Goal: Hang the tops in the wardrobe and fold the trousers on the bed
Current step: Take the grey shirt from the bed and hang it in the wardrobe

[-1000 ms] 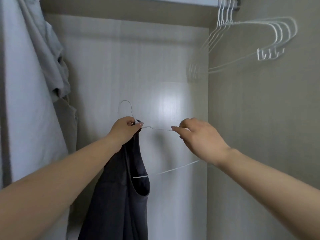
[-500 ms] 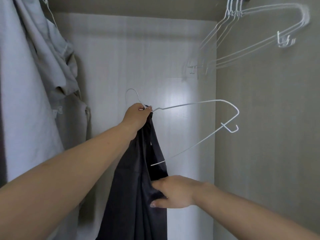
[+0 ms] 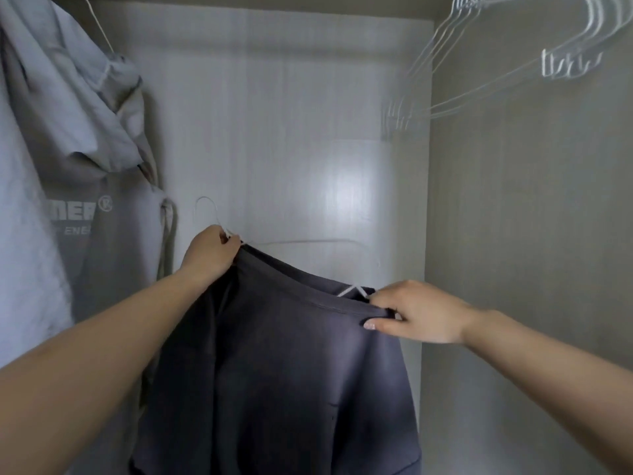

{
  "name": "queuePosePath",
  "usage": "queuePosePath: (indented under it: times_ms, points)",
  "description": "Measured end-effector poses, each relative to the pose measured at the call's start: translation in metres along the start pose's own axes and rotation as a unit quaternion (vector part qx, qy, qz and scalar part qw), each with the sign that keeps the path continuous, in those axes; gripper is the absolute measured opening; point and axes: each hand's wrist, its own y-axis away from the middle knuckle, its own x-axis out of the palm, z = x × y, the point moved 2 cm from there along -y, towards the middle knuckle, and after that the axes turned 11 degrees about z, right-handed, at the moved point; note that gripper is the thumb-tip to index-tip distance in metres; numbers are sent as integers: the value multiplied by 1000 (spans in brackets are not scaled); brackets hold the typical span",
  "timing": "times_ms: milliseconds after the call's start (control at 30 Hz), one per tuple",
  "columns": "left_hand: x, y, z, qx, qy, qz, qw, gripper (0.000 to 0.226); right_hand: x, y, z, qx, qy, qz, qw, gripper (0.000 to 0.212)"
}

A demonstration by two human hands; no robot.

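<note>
The left hand (image 3: 210, 250) is gripping the neck of a white wire hanger (image 3: 308, 241) just below its hook, its fingers curled tight round the wire and the gathered collar of a dark grey top (image 3: 274, 365). The right hand (image 3: 418, 311) is pinching the other end of the collar between thumb and fingers, just beside the spot where a short piece of the hanger's wire is showing above the cloth. The collar is stretching in a shallow curve between the two hands, and the rest of the top is hanging down in front of the wardrobe's pale back panel (image 3: 291, 114). The hanger's upper arm is running bare above the collar (its far end is too faint to follow).

A light grey hooded top (image 3: 85, 149) with white lettering is hanging on its own hanger at the wardrobe's left side, close to the left forearm. Several empty white hangers (image 3: 534, 56) are hanging together at the upper right, against the right side wall (image 3: 531, 234), blurred.
</note>
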Motion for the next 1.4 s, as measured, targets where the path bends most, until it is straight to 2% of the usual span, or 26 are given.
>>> queuePosePath:
  times_ms: [200,367,500,600,733,867,967,1100,1200,1300,1400]
  points:
    - [9,11,0,67,-164,17,984,20,-22,2,-9,2,27,-32,999,35]
    - [29,23,-40,137,-127,62,980,16,-23,-21,7,-5,-9,-40,999,13]
    - [41,27,-54,171,-95,74,978,19,-14,-35,16,16,-70,-103,992,31]
    - [38,28,-45,187,-44,87,977,20,-10,-31,9,38,-68,-170,982,28]
    - [28,26,-16,190,-108,103,970,23,-5,-16,-1,48,-128,-224,965,24]
    - [11,22,11,151,-185,97,966,14,-3,-5,-12,39,-149,-236,959,24]
    - [9,27,11,172,-258,37,950,24,-3,-2,-18,41,-147,-229,961,24]
    - [10,29,13,97,-212,29,972,44,-7,-4,-23,35,-175,-181,967,32]
    - [7,28,16,65,-163,6,984,54,-8,-7,-26,51,-228,-137,963,45]
    - [7,27,19,58,-132,-17,989,55,-7,-8,-28,101,-342,-59,933,51]
    - [8,22,18,47,-110,-26,992,56,-4,-9,-25,107,-430,-4,897,37]
